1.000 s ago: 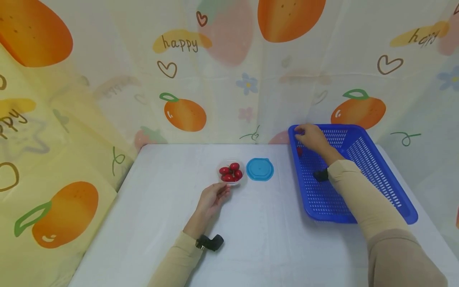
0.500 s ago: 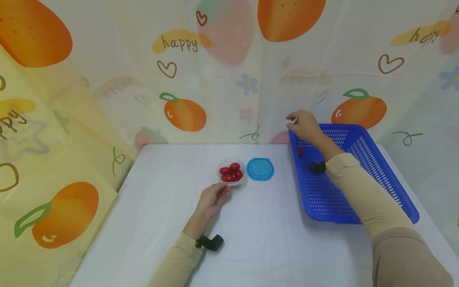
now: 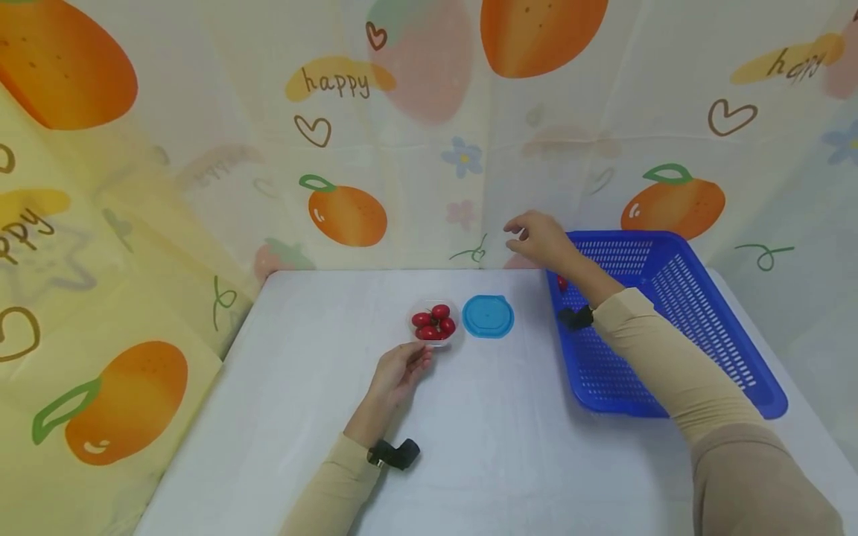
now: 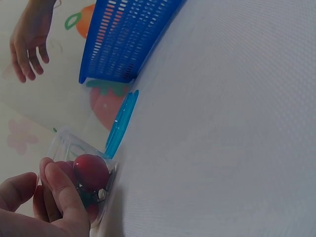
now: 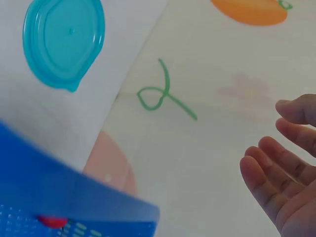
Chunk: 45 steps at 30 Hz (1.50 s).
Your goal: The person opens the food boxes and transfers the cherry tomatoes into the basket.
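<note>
Small red cherry tomatoes, several of them, lie in a clear plastic container near the middle of the table. My left hand holds this container at its near rim; in the left wrist view its fingertips overlap the wall in front of the tomatoes. My right hand is raised in the air just left of the blue basket, fingers loosely bent, with nothing between them in the right wrist view. Inside the basket, by its left wall, is a red cherry tomato, partly hidden in the right wrist view.
A light blue lid lies flat just right of the container. The perforated basket takes up the table's right side, under my right forearm. Behind the white table hangs a fruit-print cloth.
My right hand has risen out of the basket's far left corner and moved left past its rim. The left hand and the container have stayed in place.
</note>
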{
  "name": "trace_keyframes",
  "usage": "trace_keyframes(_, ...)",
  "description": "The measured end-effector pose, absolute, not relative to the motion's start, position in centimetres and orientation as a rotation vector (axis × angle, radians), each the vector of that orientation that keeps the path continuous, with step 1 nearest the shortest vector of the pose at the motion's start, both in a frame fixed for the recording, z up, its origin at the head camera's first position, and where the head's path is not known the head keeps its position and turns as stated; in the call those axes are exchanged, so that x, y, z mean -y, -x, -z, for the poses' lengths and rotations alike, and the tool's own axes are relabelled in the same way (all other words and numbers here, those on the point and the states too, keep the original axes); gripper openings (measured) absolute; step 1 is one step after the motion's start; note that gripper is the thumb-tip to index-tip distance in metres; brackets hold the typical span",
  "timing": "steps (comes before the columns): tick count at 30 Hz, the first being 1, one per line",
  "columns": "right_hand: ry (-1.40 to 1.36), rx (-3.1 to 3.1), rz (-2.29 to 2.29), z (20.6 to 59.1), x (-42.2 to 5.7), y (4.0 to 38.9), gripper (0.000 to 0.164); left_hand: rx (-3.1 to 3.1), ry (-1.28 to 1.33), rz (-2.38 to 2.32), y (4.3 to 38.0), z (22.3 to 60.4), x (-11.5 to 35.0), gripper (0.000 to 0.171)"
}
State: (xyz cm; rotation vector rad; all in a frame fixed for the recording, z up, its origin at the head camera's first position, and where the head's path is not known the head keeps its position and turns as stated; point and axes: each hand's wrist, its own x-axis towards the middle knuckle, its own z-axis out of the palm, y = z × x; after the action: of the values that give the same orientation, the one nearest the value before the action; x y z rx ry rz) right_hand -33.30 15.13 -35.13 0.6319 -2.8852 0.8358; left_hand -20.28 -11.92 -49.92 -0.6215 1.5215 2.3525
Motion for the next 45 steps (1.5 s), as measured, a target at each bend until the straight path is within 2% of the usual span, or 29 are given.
trace_keyframes(21, -0.846, 3.009, -0.803, 34.9, -9.6, 31.3, 0.033, -1.495, 0.613, -2.366, 20.3, 49.9, 12.1, 0.030)
trace_keyframes(45, -1.004, 3.175, -0.733, 38.0, -4.6, 29.9, 0.029, -1.469, 0.611, -2.362, 20.3, 49.8, 12.1, 0.030)
